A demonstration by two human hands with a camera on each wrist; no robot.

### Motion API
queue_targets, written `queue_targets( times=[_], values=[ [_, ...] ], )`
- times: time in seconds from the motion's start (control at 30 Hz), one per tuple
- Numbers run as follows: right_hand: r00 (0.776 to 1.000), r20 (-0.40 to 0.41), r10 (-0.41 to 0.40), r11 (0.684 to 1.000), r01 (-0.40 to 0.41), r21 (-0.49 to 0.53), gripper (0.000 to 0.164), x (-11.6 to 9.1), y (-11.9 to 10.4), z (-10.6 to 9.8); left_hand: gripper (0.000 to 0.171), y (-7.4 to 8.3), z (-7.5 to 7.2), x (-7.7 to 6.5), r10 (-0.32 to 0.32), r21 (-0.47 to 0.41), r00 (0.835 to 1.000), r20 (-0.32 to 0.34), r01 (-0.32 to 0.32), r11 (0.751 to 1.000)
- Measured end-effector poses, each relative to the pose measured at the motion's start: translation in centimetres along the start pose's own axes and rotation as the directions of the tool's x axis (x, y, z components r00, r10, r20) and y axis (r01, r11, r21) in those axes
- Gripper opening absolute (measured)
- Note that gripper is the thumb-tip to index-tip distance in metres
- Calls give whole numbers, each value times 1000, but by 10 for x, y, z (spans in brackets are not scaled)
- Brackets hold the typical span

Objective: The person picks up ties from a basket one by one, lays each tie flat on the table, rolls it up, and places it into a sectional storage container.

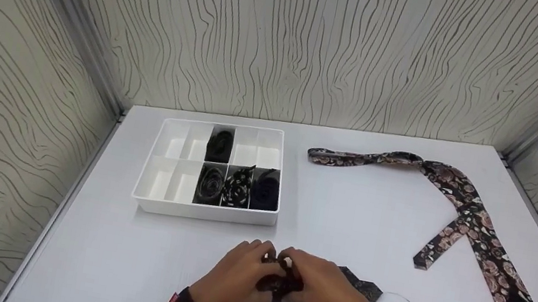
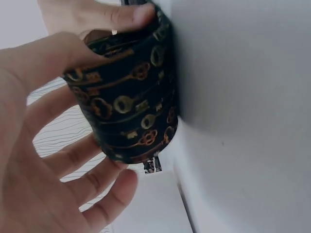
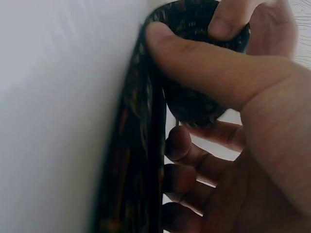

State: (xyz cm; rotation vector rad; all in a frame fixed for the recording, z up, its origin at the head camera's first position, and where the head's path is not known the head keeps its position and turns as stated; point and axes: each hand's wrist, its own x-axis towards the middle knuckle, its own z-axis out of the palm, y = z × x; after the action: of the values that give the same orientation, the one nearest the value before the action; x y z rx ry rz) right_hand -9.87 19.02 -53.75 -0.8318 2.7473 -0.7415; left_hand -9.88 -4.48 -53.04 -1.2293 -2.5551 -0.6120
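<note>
A dark necktie printed with gold and copper keys is partly wound into a roll, standing on edge on the white table. My left hand curls round one side of the roll, thumb on its upper edge. From the other side my right hand grips it, its thumb lying across the coil where the unrolled strip meets it. The loose tail of the necktie runs out to the right beyond the right hand. In the head view the fingers hide much of the roll.
A white divided tray stands behind the hands. Several rolled dark neckties, such as a navy one, fill some compartments; others are bare. A floral necktie lies spread on the right of the table. Wood-grain panels rise around the table.
</note>
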Motion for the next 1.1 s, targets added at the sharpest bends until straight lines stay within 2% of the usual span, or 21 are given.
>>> queue_targets(
  times=[0.07,0.17,0.27,0.4,0.5,0.67,0.87,1.03,1.1],
  values=[
    [1000,-12,-17,1000,17,-6,67,0,-1,0,31,0,0,2,0,8,1000,8,0,1000],
    [999,-34,-39,999,39,-8,58,1,-4,0,32,2,1,4,-4,28,999,32,3,1000],
    [998,-41,-49,999,48,-16,50,1,-5,-1,44,3,2,4,-20,38,998,53,19,999],
    [1000,-5,-14,1000,14,-3,58,-1,-1,-4,51,2,2,0,-33,25,998,46,32,999],
    [1000,5,12,1000,-12,9,62,-3,2,-7,44,1,2,-1,-34,13,999,28,33,999],
    [999,-38,5,1000,-6,-27,66,-2,3,-6,39,2,4,3,-48,17,999,16,48,999],
    [998,-68,-12,999,9,-54,48,-1,-2,-5,47,7,7,5,-61,38,998,18,60,997],
    [999,-47,-1,1000,0,-5,51,0,0,-5,37,8,4,4,-66,23,998,20,65,998],
    [999,-40,-8,1000,8,-1,51,0,0,-4,38,8,3,4,-74,23,997,24,73,997]
  ],
)
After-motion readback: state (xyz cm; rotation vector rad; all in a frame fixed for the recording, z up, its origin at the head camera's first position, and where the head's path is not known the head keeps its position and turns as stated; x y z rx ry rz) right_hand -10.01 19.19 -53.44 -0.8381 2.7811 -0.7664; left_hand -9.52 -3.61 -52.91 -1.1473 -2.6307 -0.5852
